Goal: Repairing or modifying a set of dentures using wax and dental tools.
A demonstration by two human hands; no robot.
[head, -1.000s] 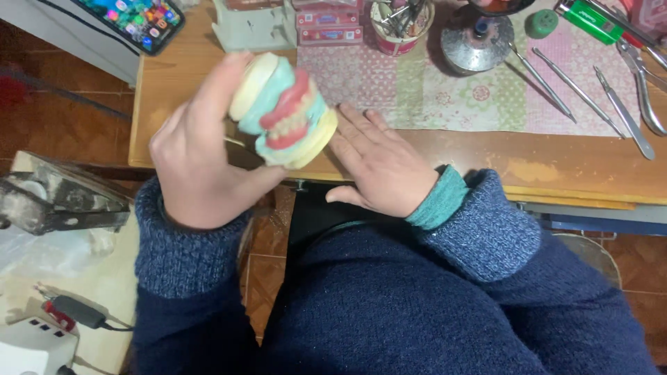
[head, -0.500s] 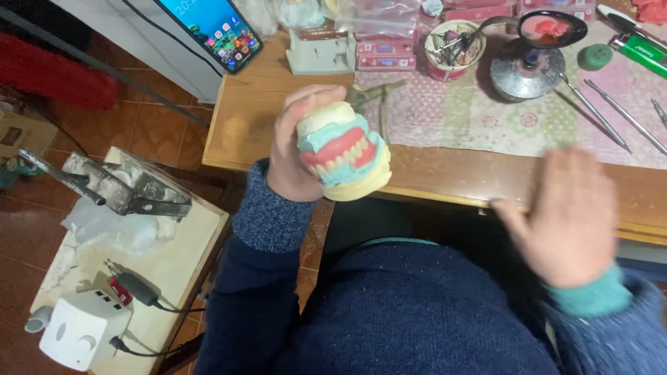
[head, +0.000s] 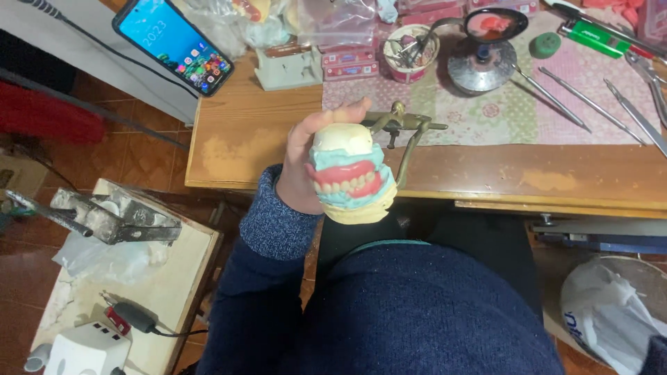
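One left hand — fingers wrapped around one denture model — beside one brass articulator.

The left hand grips the denture model before the workbench. Beyond the grip lies the articulator; far left-beyond, a smartphone. Instruments lie right-beyond.

head-worn camera, looking steeply down, close over lap, wooden workbench ahead
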